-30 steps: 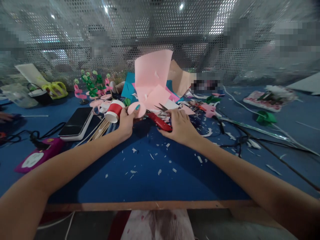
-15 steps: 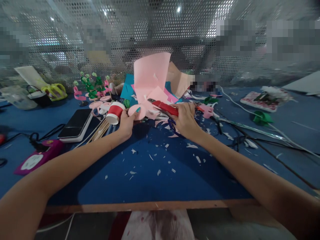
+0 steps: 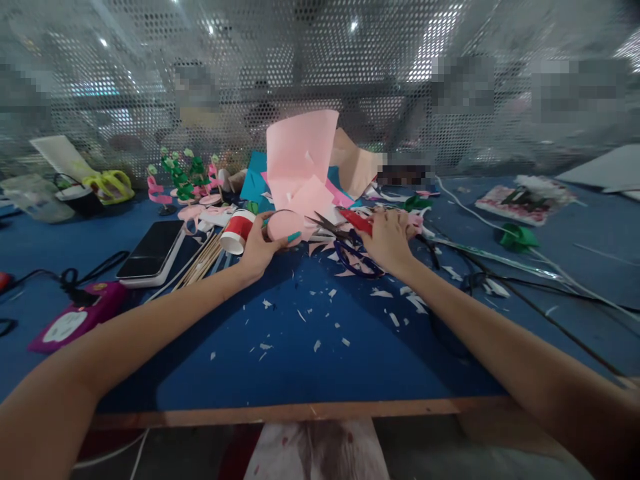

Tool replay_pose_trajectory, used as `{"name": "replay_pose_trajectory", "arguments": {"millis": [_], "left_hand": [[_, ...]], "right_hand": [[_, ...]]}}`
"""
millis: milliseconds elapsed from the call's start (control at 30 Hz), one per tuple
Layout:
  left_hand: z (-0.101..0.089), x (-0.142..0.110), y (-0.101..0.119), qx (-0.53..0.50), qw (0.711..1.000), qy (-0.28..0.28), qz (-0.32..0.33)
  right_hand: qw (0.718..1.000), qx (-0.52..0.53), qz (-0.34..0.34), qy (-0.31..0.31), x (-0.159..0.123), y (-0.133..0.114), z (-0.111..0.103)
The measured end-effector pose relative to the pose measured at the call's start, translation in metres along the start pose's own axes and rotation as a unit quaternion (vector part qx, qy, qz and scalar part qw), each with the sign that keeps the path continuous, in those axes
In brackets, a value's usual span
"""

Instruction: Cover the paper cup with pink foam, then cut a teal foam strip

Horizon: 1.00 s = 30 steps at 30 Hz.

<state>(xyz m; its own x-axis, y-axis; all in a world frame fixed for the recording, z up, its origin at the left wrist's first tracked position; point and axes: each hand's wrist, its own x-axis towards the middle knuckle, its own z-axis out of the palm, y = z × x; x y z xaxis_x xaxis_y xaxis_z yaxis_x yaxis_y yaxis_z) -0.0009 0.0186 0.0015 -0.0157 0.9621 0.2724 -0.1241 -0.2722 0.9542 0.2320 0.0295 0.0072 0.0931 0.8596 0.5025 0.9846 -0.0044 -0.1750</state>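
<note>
My left hand [image 3: 263,248] pinches a small round pink paper disc [image 3: 284,225] just above the blue table [image 3: 310,360]. My right hand [image 3: 391,241] is closed around a red-handled tool [image 3: 357,221] whose tip points left. Blue-handled scissors [image 3: 350,250] lie open on the table right under that hand, blades toward the disc. Behind both hands a big pink paper sheet [image 3: 299,157] stands curled among teal and tan sheets.
A red-and-white paper cup [image 3: 238,231] lies on its side over wooden sticks [image 3: 203,259]. A phone [image 3: 151,249] and a magenta device [image 3: 75,317] sit left; small paper plant models [image 3: 183,175] stand behind. Cables [image 3: 520,283] cross the right side. White paper scraps litter the front.
My right hand lifted the red tool from the table and carried it back and right. The blue scissors came into sight beneath it. My left hand turned the pink disc slightly.
</note>
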Motion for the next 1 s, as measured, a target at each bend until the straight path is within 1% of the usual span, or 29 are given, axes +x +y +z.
{"name": "replay_pose_trajectory", "arguments": {"millis": [67, 167, 233, 300, 333, 400, 500, 567, 600, 667, 800, 867, 933, 1000], "left_hand": [[0.000, 0.000, 0.000, 0.001, 1.000, -0.024, 0.008], [0.000, 0.000, -0.001, 0.016, 0.999, -0.038, -0.001], [-0.001, 0.001, -0.002, 0.043, 0.999, -0.031, -0.002], [-0.001, 0.001, -0.003, 0.076, 0.996, -0.044, 0.013], [-0.001, 0.001, -0.002, 0.095, 0.993, -0.065, 0.024], [0.000, -0.002, 0.002, 0.146, 0.980, -0.129, 0.043], [0.002, -0.009, 0.011, 0.239, 0.939, -0.236, 0.077], [0.003, -0.012, 0.017, 0.284, 0.913, -0.273, 0.106], [0.004, -0.014, 0.018, 0.299, 0.904, -0.282, 0.115], [0.004, -0.015, 0.020, 0.314, 0.897, -0.287, 0.121], [0.004, -0.014, 0.019, 0.316, 0.896, -0.289, 0.120], [0.004, -0.014, 0.019, 0.321, 0.895, -0.286, 0.120], [0.004, -0.015, 0.020, 0.327, 0.893, -0.287, 0.117], [0.004, -0.015, 0.020, 0.330, 0.890, -0.291, 0.116]], "right_hand": [[1.000, -0.008, -0.002, -0.011, -0.003, -0.004, -0.001], [1.000, 0.009, -0.004, 0.016, -0.005, -0.009, -0.001], [0.998, 0.043, -0.024, 0.042, -0.005, -0.011, -0.001], [0.994, 0.075, -0.056, 0.051, -0.006, -0.011, 0.001], [0.992, 0.086, -0.074, 0.051, -0.006, -0.011, 0.002], [0.987, 0.104, -0.116, 0.041, -0.007, -0.011, 0.004], [0.973, 0.139, -0.183, 0.018, -0.009, -0.011, 0.007], [0.962, 0.165, -0.219, 0.003, -0.009, -0.011, 0.008], [0.956, 0.177, -0.233, -0.006, -0.009, -0.011, 0.008], [0.944, 0.197, -0.263, -0.033, -0.009, -0.011, 0.007], [0.909, 0.210, -0.341, -0.117, -0.010, -0.013, -0.002], [0.892, 0.208, -0.367, -0.164, -0.011, -0.014, -0.006], [0.885, 0.201, -0.372, -0.193, -0.012, -0.016, -0.008], [0.890, 0.191, -0.367, -0.192, -0.012, -0.016, -0.006]]}}
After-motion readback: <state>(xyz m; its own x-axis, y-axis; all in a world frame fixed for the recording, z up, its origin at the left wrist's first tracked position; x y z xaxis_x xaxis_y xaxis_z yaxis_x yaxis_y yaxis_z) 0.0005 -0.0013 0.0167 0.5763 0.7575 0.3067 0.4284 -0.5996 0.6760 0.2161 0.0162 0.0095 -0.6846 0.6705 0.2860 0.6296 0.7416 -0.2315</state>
